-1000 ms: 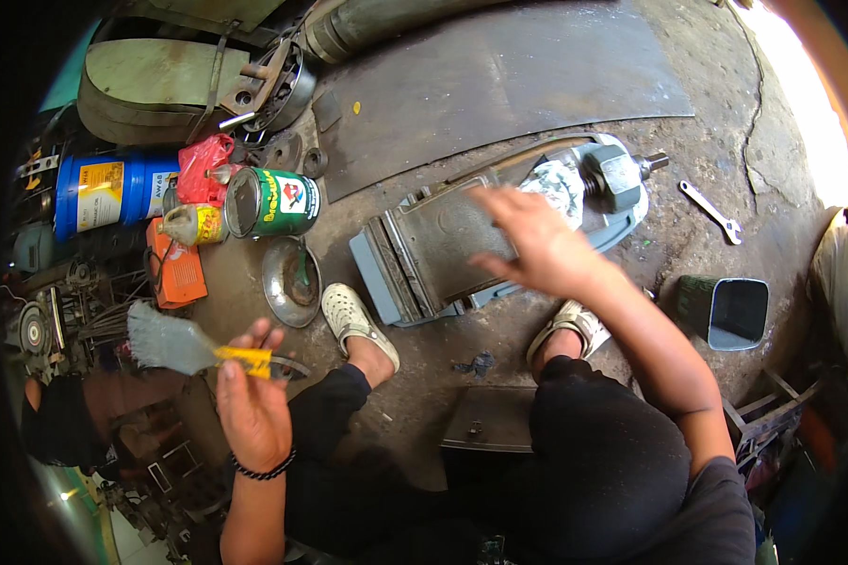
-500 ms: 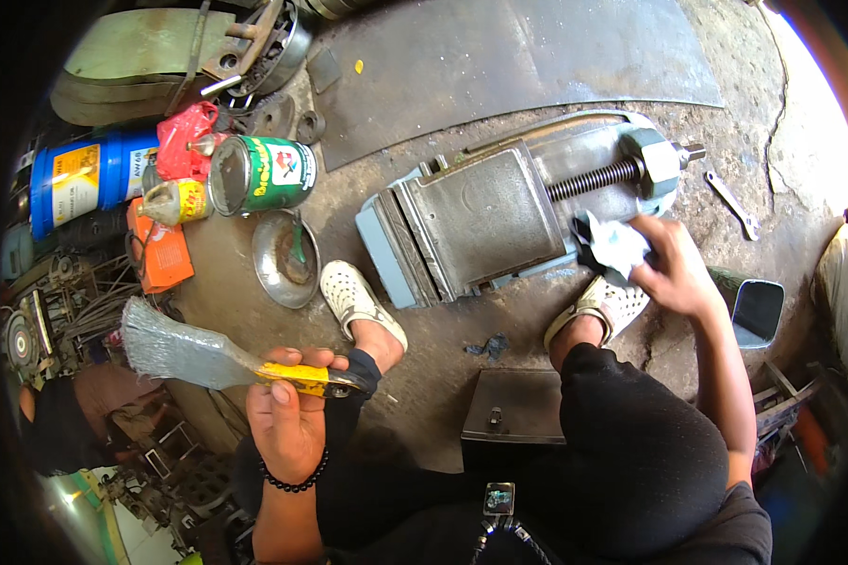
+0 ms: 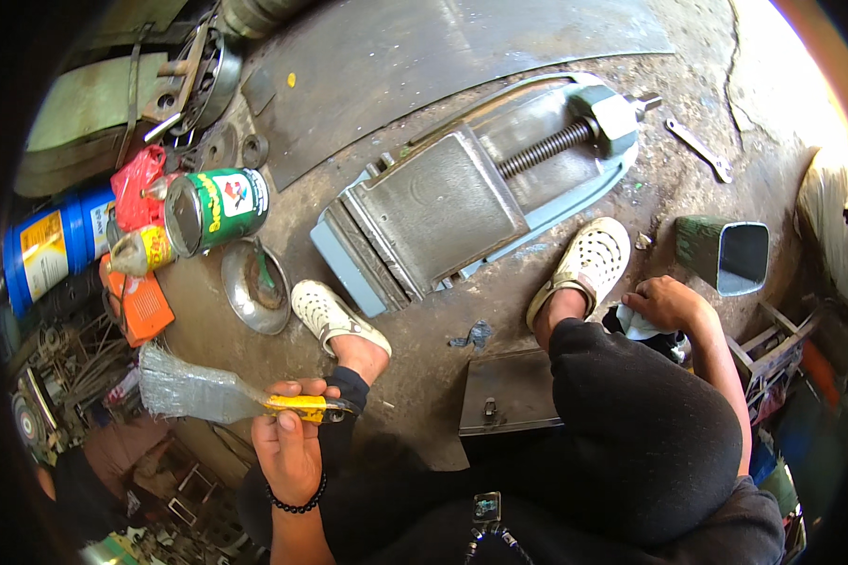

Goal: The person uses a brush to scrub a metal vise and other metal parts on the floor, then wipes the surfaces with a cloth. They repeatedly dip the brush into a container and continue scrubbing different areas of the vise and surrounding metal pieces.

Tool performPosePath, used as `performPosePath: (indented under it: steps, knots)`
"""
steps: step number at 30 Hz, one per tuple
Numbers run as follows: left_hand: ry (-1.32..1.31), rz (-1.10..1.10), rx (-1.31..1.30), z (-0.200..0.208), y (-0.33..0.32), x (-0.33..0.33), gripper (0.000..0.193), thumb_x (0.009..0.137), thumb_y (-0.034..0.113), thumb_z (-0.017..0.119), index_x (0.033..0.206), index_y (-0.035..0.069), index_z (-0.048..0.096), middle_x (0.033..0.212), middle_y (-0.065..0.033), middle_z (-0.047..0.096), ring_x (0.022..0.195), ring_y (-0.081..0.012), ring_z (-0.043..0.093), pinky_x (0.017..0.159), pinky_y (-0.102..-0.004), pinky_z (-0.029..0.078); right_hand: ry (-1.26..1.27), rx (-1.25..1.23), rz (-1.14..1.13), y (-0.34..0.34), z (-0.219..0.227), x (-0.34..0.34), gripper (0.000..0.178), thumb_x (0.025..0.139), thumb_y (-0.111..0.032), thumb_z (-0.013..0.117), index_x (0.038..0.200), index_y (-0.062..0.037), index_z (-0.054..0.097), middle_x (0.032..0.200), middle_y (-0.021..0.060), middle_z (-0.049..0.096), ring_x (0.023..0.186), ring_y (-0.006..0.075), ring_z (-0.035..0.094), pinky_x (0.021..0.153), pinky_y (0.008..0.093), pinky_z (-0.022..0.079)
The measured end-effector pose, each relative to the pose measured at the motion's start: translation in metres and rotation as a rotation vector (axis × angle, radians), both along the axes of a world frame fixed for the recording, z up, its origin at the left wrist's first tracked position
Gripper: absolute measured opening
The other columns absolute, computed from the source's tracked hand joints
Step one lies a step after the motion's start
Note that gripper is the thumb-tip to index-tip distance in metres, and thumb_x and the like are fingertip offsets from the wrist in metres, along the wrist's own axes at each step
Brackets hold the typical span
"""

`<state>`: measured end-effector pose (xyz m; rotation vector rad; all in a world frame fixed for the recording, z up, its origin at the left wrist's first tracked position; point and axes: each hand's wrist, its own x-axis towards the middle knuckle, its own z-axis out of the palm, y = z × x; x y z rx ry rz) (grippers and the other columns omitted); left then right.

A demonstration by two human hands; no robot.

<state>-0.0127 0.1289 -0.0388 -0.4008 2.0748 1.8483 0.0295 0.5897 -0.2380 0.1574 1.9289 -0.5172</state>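
My left hand (image 3: 290, 454) grips the yellow handle of a wide paintbrush (image 3: 203, 388), whose bristles look coated in grey and point left. A beaded bracelet circles that wrist. Low beside my right knee, my right hand (image 3: 671, 303) has its fingers closed over a pale cloth rag (image 3: 635, 323); part of the rag is hidden by the hand and my leg. Beyond my feet a machine vise (image 3: 452, 202) lies on the floor, with light-blue painted sides, a bare metal jaw and a threaded screw (image 3: 548, 149). Neither hand touches it.
A green paint can (image 3: 224, 205), a metal bowl (image 3: 245, 306), an orange box (image 3: 141, 306) and a blue bucket (image 3: 52, 250) stand at left. A spanner (image 3: 699, 151) and a square container (image 3: 721, 252) lie right. A metal box (image 3: 504, 391) sits between my legs.
My right hand has drawn back with the rag from the vise's near side to beside my right knee. The left hand still holds the paintbrush. The view has shifted slightly.
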Motion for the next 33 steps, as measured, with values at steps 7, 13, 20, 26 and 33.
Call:
performPosePath:
  steps: [7, 13, 20, 26, 33]
  knots:
    - [-0.06, -0.148, 0.026, -0.004, 0.014, 0.007, 0.038, 0.104, 0.03, 0.054, 0.125, -0.002, 0.049, 0.116, -0.0206, 0.061, 0.107, -0.0322, 0.062, 0.099, -0.0458, 0.049, -0.22, -0.058, -0.053, 0.022, -0.004, 0.046, 0.049, 0.095, -0.047, 0.057, 0.111, -0.0034, 0.073, 0.106, 0.0218, 0.072, 0.104, 0.0388, 0.067, 0.092, 0.0446, 0.051]
    - [-0.051, -0.13, 0.021, -0.019, 0.006, 0.008, 0.041, 0.103, 0.029, 0.056, 0.127, -0.003, 0.05, 0.114, -0.02, 0.062, 0.107, -0.0306, 0.062, 0.097, -0.0496, 0.051, -0.39, -0.081, -0.259, 0.048, 0.005, 0.116, 0.053, 0.096, -0.052, 0.058, 0.109, -0.0031, 0.073, 0.092, 0.0162, 0.073, 0.088, 0.0286, 0.066, 0.082, 0.0428, 0.051]
    - [-0.053, -0.249, 0.134, -0.015, -0.012, -0.005, 0.043, 0.108, 0.026, 0.044, 0.141, -0.003, 0.044, 0.132, -0.0193, 0.058, 0.116, -0.0304, 0.06, 0.104, -0.0412, 0.049, 0.029, -0.215, -1.607, 0.1, 0.126, 0.294, 0.04, 0.096, -0.037, 0.061, 0.117, -0.004, 0.069, 0.099, 0.0038, 0.071, 0.086, 0.0138, 0.065, 0.079, 0.0291, 0.053]
    - [-0.056, -0.337, 0.158, -0.01, -0.006, 0.006, 0.045, 0.109, 0.027, 0.043, 0.141, -0.004, 0.043, 0.133, -0.0191, 0.057, 0.119, -0.0298, 0.058, 0.106, -0.0412, 0.046, 0.989, 0.083, -2.264, 0.17, 0.156, 0.4, 0.038, 0.097, -0.039, 0.062, 0.119, -0.0089, 0.065, 0.104, 0.002, 0.071, 0.087, 0.0166, 0.067, 0.081, 0.0314, 0.054]
    - [-0.026, -0.287, 0.076, -0.008, 0.001, -0.006, 0.045, 0.109, 0.028, 0.043, 0.141, -0.004, 0.043, 0.133, -0.0183, 0.057, 0.119, -0.0291, 0.058, 0.106, -0.0417, 0.045, 0.949, 1.34, -1.648, 0.237, 0.111, 0.501, 0.049, 0.098, -0.045, 0.06, 0.118, -0.0008, 0.07, 0.106, 0.0064, 0.073, 0.094, 0.0199, 0.067, 0.087, 0.0351, 0.051]
